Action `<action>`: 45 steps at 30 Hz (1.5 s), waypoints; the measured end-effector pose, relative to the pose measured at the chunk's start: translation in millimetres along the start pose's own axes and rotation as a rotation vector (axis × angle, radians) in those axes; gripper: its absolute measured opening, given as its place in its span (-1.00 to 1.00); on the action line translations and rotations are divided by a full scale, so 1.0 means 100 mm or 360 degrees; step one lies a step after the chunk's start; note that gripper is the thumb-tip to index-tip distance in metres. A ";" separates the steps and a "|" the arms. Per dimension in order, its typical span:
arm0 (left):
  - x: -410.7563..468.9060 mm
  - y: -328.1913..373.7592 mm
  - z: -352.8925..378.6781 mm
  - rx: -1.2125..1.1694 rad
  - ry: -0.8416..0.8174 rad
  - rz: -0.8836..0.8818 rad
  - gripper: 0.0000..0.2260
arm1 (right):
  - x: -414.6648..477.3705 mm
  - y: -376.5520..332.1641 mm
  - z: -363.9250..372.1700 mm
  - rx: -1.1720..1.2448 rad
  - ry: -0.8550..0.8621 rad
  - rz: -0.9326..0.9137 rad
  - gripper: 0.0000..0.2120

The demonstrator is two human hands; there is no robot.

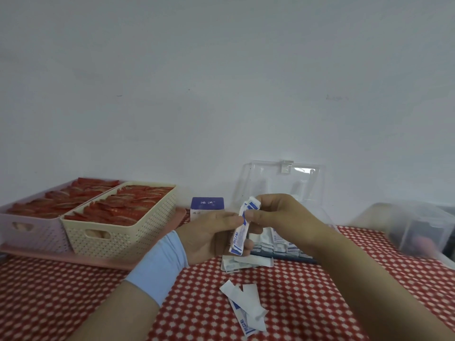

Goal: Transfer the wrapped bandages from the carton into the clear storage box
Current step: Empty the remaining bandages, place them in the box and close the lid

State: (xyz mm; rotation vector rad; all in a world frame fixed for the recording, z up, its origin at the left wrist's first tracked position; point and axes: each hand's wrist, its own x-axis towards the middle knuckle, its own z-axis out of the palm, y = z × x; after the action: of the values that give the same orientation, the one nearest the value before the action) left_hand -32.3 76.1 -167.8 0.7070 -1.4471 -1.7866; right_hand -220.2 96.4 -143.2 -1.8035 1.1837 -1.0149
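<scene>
Head view: both hands, left (209, 236) and right (280, 217), pinch one wrapped bandage (242, 227) above the clear box (283, 242), probably to drop it in.

Your bandage (240, 233) wrapper's thin paper, slight sheen, creased. Box (278, 180): clear glossy plastic, smooth. Carton (207, 205): matt card. Cream basket (118, 239) & lilac basket (37, 235): matt perforated plastic. Tray (73, 258) under them: smooth pink plastic. Tablecloth (307, 303) looks like matt cloth. Your wristband (160, 267): soft blue fabric.
</scene>
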 end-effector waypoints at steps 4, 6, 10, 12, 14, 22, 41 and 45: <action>0.01 -0.03 0.00 -0.0070 -0.0017 0.0057 -0.83 | 0.01 -0.02 0.03 0.0051 0.0048 -0.0042 -0.80; 0.02 -0.04 0.03 -0.0132 0.0005 0.0122 -0.88 | 0.03 -0.01 0.06 -0.0074 0.0216 -0.0109 -0.63; 0.04 -0.05 0.05 -0.0276 0.0149 0.0249 -0.80 | -0.04 -0.04 0.04 -0.0517 0.0148 -0.0351 -0.56; 0.04 -0.05 0.08 -0.0330 0.0118 0.0282 -0.80 | -0.06 -0.05 0.07 -0.0834 0.0013 -0.0390 -0.45; 0.04 -0.06 0.11 -0.0371 0.0113 0.0301 -0.80 | -0.03 -0.02 0.13 -0.1016 0.0060 -0.0549 -0.49; 0.02 -0.06 0.16 -0.0396 0.0038 0.0315 -0.75 | 0.01 0.03 0.17 -0.1018 0.0186 -0.0713 -0.53; 0.02 -0.08 -0.06 -0.0106 0.0084 0.0134 -0.81 | -0.03 -0.01 0.15 -0.0326 0.0093 -0.0304 -0.83; 0.02 -0.11 -0.13 -0.0031 0.0010 -0.0035 -0.79 | 0.03 0.00 0.10 -0.0183 0.0083 -0.0294 -0.84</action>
State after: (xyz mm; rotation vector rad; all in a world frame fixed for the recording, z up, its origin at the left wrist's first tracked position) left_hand -25.3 68.5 -181.2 0.7205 -1.4208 -1.8115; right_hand -210.5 95.5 -146.8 -2.0175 1.1427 -1.1238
